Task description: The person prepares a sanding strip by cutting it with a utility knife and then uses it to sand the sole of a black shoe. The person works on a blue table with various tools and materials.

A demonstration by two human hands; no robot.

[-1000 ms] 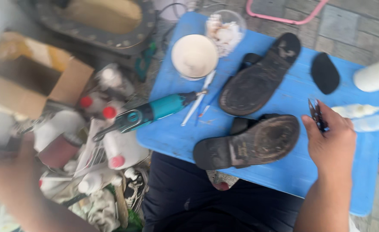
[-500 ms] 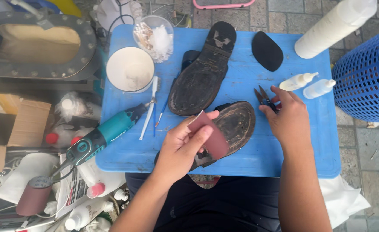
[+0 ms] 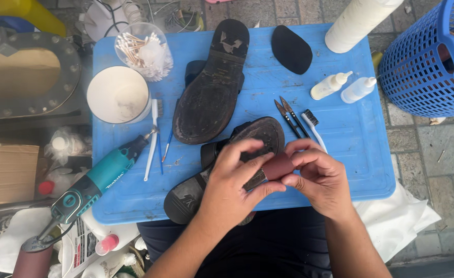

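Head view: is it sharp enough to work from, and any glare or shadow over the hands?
Head view: sharp across the blue table, both hands and the sandal sole crisp; light is soft and even, shadows faint; mild glare on the white cup; the left edge by the cardboard box is hazy.

bare tray right, sandals crowding centre

1. A small reddish-brown piece of sandpaper sits pinched between the fingertips of both hands, just at 4 o'clock of the sandal's heel.
2. A worn dark sandal lies sole-up on the blue table, running from 7 o'clock to 1 o'clock. Its scuffed brown heel end points to 1 o'clock, and its black toe end overhangs the near edge.
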